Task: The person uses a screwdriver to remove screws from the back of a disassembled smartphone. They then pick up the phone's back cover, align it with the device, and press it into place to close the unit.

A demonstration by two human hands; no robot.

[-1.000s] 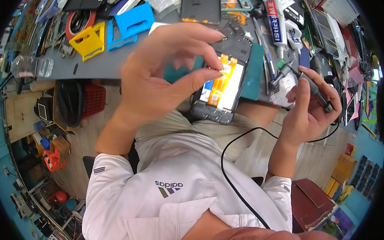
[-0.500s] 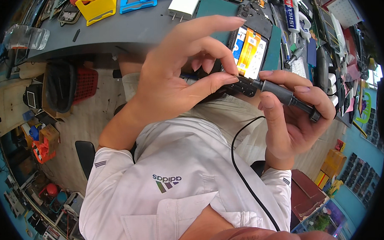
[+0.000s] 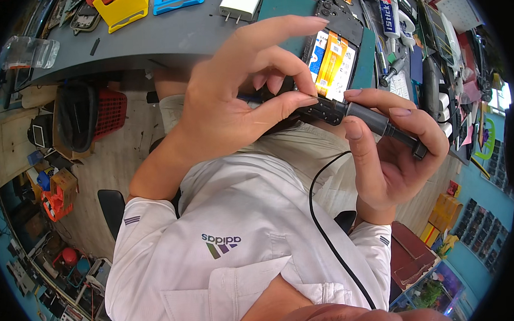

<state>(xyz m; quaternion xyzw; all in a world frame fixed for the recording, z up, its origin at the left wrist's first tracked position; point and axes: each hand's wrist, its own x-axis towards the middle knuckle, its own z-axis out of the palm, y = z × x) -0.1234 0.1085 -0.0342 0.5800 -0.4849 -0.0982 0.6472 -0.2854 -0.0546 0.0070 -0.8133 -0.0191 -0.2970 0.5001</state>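
An opened black phone [image 3: 349,36] lies on a teal mat [image 3: 279,13], its white battery and orange flex cable [image 3: 330,65] exposed. My left hand [image 3: 231,104] arches over the phone's lower end, thumb and a finger pinched at the tip of a black pen-like tool; whatever the pinch holds is too small to make out. My right hand [image 3: 394,160] grips that tool [image 3: 370,118] by its barrel, lying almost horizontal across the phone's lower end.
A white charger [image 3: 241,0], yellow stand [image 3: 118,9] and blue stand [image 3: 175,0] sit on the grey desk [image 3: 120,46]. Glue tubes [image 3: 387,11] and tools crowd the right. A red basket [image 3: 109,115] is below left; a black cable [image 3: 329,232] runs over my lap.
My right hand has brought the tool leftward from over the desk to the phone's lower end, meeting my left fingertips. The view has shifted, then stayed nearly steady over the last half second.
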